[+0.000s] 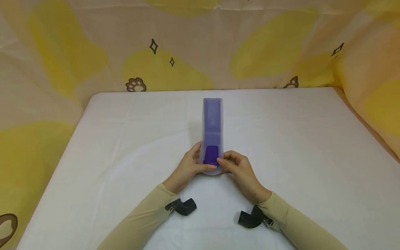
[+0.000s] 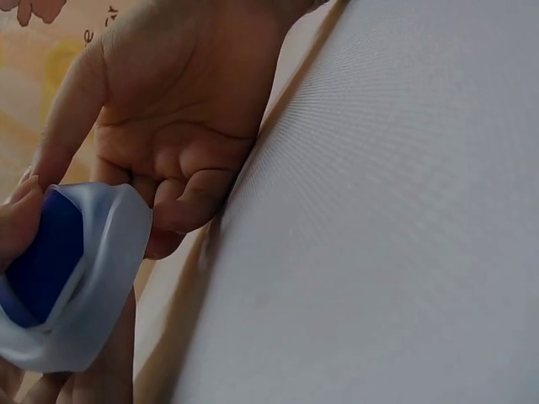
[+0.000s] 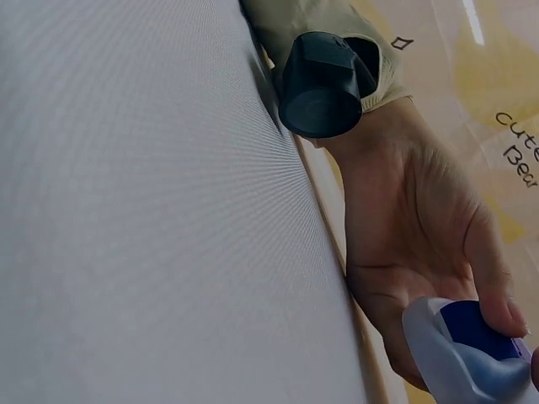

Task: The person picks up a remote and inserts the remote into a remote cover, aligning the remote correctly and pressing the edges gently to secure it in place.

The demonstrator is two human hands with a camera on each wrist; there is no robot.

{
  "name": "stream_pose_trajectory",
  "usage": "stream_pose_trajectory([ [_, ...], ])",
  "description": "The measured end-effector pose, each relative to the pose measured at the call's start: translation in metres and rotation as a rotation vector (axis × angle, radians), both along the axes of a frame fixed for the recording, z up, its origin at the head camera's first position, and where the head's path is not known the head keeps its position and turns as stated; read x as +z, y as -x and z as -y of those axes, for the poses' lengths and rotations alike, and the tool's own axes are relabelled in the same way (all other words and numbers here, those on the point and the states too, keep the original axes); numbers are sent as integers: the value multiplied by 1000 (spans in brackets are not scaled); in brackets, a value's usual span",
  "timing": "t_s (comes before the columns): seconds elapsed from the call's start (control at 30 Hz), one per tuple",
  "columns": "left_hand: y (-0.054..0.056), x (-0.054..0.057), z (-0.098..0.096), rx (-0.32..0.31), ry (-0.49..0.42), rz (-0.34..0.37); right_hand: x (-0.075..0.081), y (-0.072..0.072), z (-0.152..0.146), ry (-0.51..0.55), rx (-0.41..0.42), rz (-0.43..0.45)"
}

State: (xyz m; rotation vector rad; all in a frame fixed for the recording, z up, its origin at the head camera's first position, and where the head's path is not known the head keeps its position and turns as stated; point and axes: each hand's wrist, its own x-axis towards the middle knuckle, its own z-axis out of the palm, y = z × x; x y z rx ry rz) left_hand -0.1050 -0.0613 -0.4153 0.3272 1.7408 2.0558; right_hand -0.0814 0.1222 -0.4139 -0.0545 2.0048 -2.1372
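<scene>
Between the two hands stands a long, narrow translucent case, tinted purple, with a dark purple latch near its rounded near end. The left hand grips that end from the left, thumb laid across the front just below the latch and fingers along the side. From the right, the right hand holds the same end, its thumb tip at the latch's lower right corner. Both wrist views show the case's rounded end close up, with the latch looking blue. Its contents are not distinguishable through the cloudy plastic.
A white cloth-covered table lies under the hands. Behind it hangs a yellow and beige patterned curtain, which also runs down both sides. Black wrist devices are strapped over the beige sleeves.
</scene>
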Motion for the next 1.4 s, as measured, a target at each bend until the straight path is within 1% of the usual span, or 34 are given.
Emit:
stream_pose_trajectory([
  [0.13, -1, 0, 0, 9, 4, 18, -1, 0, 0, 5, -1, -2],
  [0.33, -1, 1, -2, 30, 64, 12, -1, 0, 0, 1, -13, -8],
  [0.5, -2, 2, -3, 24, 76, -2, -1, 0, 0, 2, -26, -12],
  [0.63, -3, 3, -3, 14, 98, -51, 0, 0, -1, 12, -25, -23],
  [0.73, -4, 4, -4, -8, 111, -87, 0, 0, -3, 29, -22, -32],
  [0.93, -4, 3, -4, -39, 104, -92, 0, 0, -4, 78, -15, -62],
  [1.1, -5, 3, -4, -41, 113, -97, 0, 0, -4, 94, -5, -91],
  [1.27, -4, 4, -4, -27, 145, -107, 1, 0, -4, 89, 4, -100],
  [1.4, -4, 4, -4, -21, 145, -103, 1, 0, -4, 103, 13, -104],
])
